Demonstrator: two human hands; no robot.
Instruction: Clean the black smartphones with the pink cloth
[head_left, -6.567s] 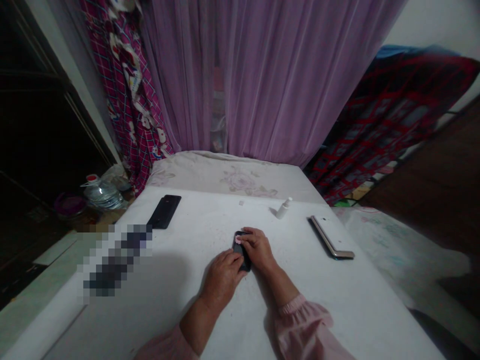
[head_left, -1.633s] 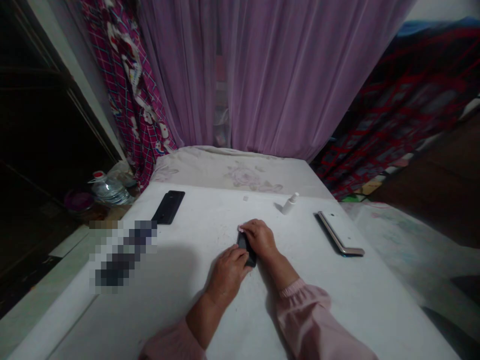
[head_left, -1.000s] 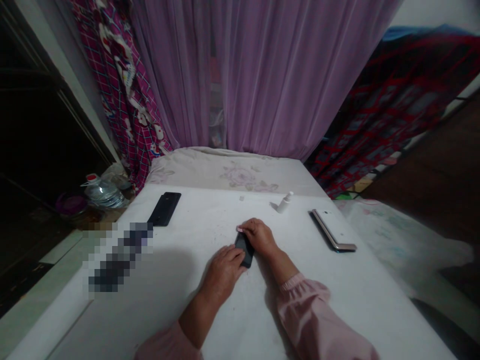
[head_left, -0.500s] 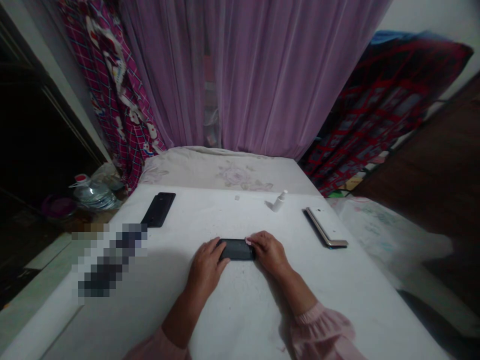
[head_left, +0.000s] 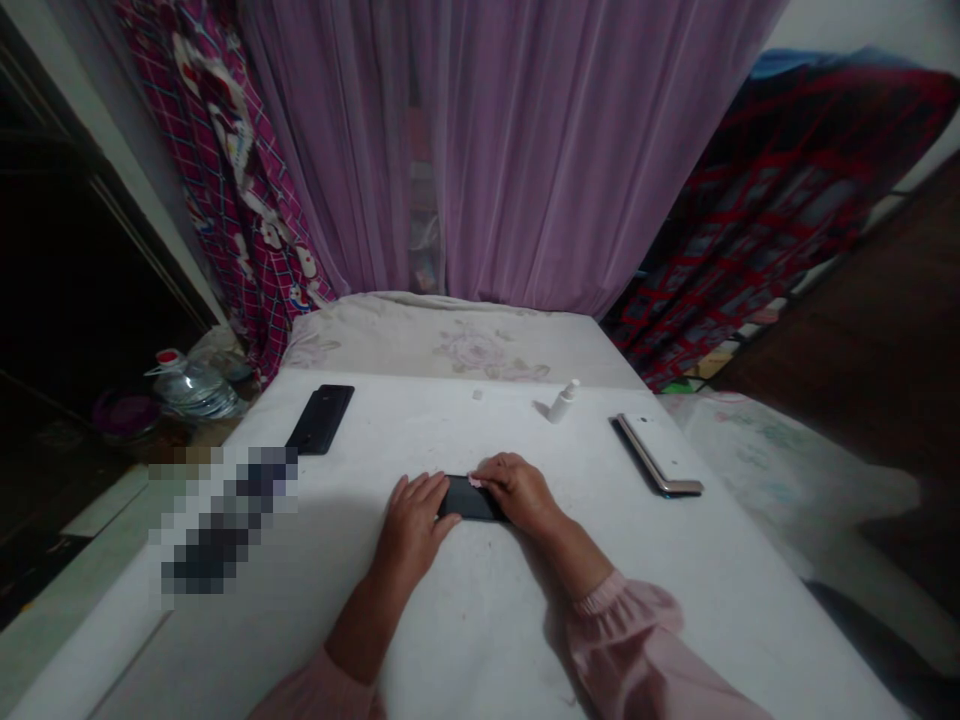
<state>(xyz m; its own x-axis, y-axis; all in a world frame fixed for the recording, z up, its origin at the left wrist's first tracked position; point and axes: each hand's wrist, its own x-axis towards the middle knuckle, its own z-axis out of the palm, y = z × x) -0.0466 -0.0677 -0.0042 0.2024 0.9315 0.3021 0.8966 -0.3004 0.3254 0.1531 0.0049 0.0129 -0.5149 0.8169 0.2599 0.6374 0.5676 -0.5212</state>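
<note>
A dark smartphone (head_left: 469, 503) lies flat and sideways on the white tabletop in front of me. My left hand (head_left: 414, 515) steadies its left end, thumb at the near edge and fingers at the far edge. Between the fingertips of my right hand (head_left: 521, 492) is a small pale pink scrap (head_left: 475, 481), perhaps cloth or tissue, touching the phone near its far edge. That hand covers the phone's right end.
A white spray bottle (head_left: 564, 402) stands behind and right of the phone, with a tiny pale square (head_left: 478, 395) to its left. Stacked phones (head_left: 660, 455) lie at the right, black phones (head_left: 322, 420) at the left. A blurred patch (head_left: 225, 525) hides things nearer left.
My right hand has slid left along the phone with the pink scrap, from near its right end towards its middle. My left hand stays at the left end.
</note>
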